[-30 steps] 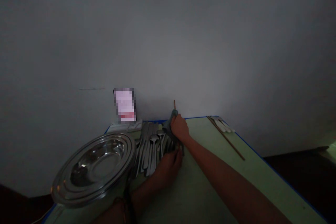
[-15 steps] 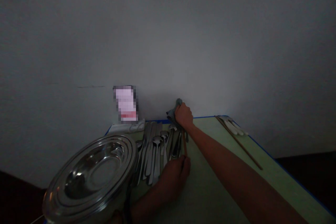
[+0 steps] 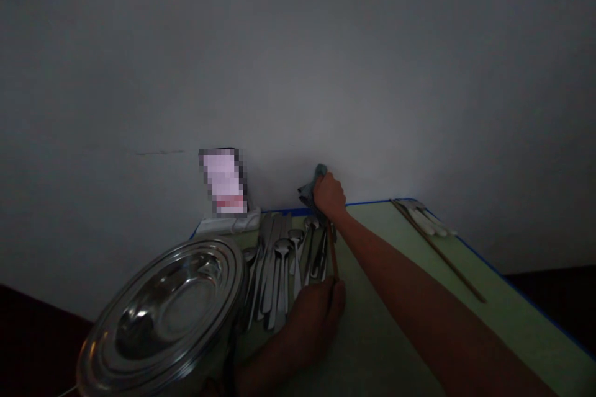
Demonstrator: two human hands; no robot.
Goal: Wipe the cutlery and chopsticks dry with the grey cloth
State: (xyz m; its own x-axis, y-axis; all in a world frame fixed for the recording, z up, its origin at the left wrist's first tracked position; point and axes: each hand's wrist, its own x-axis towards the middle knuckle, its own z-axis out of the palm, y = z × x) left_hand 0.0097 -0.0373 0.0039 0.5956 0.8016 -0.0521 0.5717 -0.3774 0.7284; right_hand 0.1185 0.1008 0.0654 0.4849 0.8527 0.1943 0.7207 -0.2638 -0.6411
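A thin brown wooden chopstick [image 3: 332, 251] runs between my two hands, over the table. Its near end is gripped by my left hand [image 3: 314, 316], whose fingers are closed. Up by the wall, my right hand [image 3: 329, 195] is clenched around a grey-green cloth [image 3: 308, 192], wrapped at the chopstick's far part. That far end is hidden by the fist and cloth. Just left of the chopstick lie several metal spoons [image 3: 282, 249] and other cutlery [image 3: 267, 279], side by side with handles toward me.
A large shiny steel bowl [image 3: 237, 263] fills the left front. Behind it, a lit phone [image 3: 223, 177] leans on the wall above a white object [image 3: 226, 223]. At the right lie another brown stick [image 3: 442, 257] and white-handled cutlery [image 3: 426, 223] on the pale green table [image 3: 400, 260].
The view has shifted slightly, so the table items sit a little further right. Both hands keep their grip, and the right fist with the cloth is slightly higher in view.
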